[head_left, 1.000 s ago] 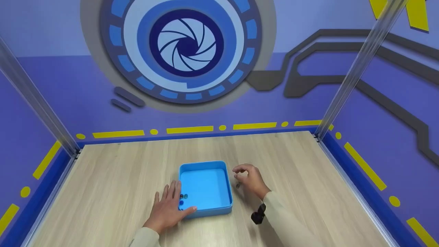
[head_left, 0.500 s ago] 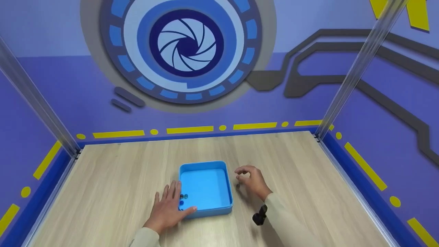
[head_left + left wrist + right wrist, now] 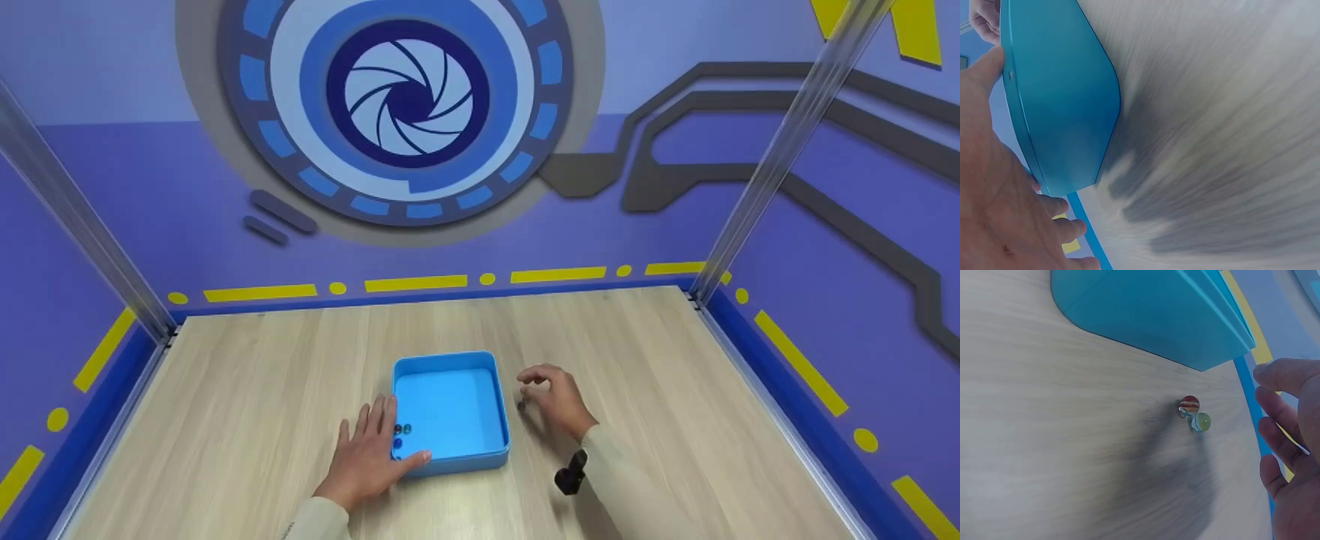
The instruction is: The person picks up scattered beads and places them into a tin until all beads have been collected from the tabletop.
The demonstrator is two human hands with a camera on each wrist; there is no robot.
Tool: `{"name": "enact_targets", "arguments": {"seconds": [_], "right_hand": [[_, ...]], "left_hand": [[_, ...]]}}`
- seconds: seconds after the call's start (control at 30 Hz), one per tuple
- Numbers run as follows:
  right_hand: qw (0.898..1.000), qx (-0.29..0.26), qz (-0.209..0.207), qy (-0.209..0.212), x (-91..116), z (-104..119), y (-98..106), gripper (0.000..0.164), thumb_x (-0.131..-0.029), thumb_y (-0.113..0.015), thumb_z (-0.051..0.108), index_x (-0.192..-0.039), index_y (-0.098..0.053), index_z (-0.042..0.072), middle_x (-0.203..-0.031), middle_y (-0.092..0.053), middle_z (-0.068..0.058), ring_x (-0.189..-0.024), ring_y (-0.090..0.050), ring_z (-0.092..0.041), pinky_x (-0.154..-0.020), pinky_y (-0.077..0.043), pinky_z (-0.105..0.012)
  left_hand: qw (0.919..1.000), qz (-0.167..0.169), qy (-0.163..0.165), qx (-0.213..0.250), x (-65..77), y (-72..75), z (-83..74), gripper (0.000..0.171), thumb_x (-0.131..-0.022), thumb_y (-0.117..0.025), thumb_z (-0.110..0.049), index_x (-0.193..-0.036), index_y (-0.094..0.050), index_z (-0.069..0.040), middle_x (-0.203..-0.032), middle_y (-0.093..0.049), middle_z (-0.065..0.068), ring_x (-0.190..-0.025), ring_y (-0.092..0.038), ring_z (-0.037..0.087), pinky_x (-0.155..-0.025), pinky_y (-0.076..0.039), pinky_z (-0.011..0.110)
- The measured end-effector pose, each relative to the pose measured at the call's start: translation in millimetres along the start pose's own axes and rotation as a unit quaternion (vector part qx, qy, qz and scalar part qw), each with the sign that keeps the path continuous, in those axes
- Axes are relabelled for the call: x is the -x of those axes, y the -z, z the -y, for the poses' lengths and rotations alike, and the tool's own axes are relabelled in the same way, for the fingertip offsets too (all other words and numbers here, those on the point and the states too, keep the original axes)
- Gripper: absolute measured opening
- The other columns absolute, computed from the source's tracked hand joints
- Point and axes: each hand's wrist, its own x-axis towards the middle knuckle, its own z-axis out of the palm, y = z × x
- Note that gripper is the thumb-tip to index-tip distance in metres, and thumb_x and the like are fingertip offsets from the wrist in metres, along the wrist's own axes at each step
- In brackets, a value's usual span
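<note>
A square light-blue tray [image 3: 450,409] stands on the table, with several small dark and blue marbles [image 3: 397,443] gathered inside at its near left corner. My left hand [image 3: 365,454] lies along the tray's left side, fingers spread and thumb on the near rim. To the right of the tray, my right hand [image 3: 556,396] hovers with loosely bent fingers over the tabletop. Below it, the right wrist view shows a red-striped marble [image 3: 1189,405] and a yellow-green marble [image 3: 1201,422] side by side on the wood. Nothing shows between the fingers of that hand.
The pale wooden table [image 3: 285,360] is enclosed by purple printed walls [image 3: 150,202] at the back and sides. Clear upright posts [image 3: 780,150] stand at the back corners. A black wrist device [image 3: 571,472] sits at the right sleeve.
My right hand has drifted slightly to the right, away from the tray. The left hand, the tray and the marbles inside it have stayed put.
</note>
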Motion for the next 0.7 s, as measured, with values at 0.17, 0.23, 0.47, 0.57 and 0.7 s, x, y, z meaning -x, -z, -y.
{"name": "enact_targets", "arguments": {"seconds": [0.17, 0.23, 0.47, 0.57, 0.7], "right_hand": [[1.0, 0.004, 0.0, -0.024, 0.3, -0.9, -0.5, 0.022, -0.085, -0.067, 0.0, -0.102, -0.073, 0.014, -0.101, -0.068, 0.002, -0.098, -0.057, -0.017, -0.091, -0.048, -0.039], [0.999, 0.0, 0.001, -0.035, 0.4, -1.6, -0.8, 0.022, -0.085, -0.068, 0.0, -0.102, -0.073, 0.013, -0.1, -0.068, 0.002, -0.098, -0.057, -0.017, -0.092, -0.048, -0.039], [0.999, -0.009, 0.0, -0.037, 0.8, -6.7, -1.7, 0.021, -0.086, -0.068, 0.002, -0.103, -0.073, 0.013, -0.1, -0.068, 0.002, -0.098, -0.058, -0.017, -0.093, -0.048, -0.04], [0.999, -0.006, -0.001, -0.037, 1.2, -8.3, -1.6, 0.021, -0.085, -0.068, 0.003, -0.102, -0.073, 0.013, -0.099, -0.068, 0.002, -0.098, -0.058, -0.016, -0.093, -0.048, -0.04], [0.999, 0.002, -0.003, -0.033, 1.7, -9.9, -1.1, 0.021, -0.084, -0.069, 0.003, -0.102, -0.074, 0.013, -0.099, -0.068, 0.002, -0.098, -0.059, -0.016, -0.092, -0.048, -0.041]], "left_hand": [[1.0, -0.003, 0.0, 0.0, -0.3, -0.8, 0.0, 0.111, -0.077, -0.056, -0.077, -0.156, -0.016, -0.01, -0.162, -0.018, 0.016, -0.147, -0.017, 0.044, -0.112, -0.005, 0.071], [1.0, -0.002, 0.001, 0.0, -0.5, -1.0, 0.0, 0.111, -0.077, -0.056, -0.077, -0.156, -0.016, -0.01, -0.162, -0.017, 0.016, -0.147, -0.017, 0.044, -0.112, -0.005, 0.071], [1.0, -0.001, 0.0, 0.0, -0.7, -0.7, 0.2, 0.111, -0.077, -0.055, -0.078, -0.156, -0.016, -0.01, -0.162, -0.017, 0.015, -0.147, -0.017, 0.043, -0.112, -0.005, 0.071], [1.0, 0.001, 0.0, 0.0, -0.6, -0.4, 0.2, 0.111, -0.077, -0.055, -0.078, -0.156, -0.015, -0.01, -0.162, -0.017, 0.015, -0.147, -0.017, 0.043, -0.112, -0.005, 0.071], [1.0, 0.003, 0.0, 0.001, -0.9, -0.4, 0.3, 0.112, -0.077, -0.055, -0.079, -0.156, -0.015, -0.011, -0.162, -0.017, 0.015, -0.148, -0.016, 0.043, -0.112, -0.004, 0.071]]}}
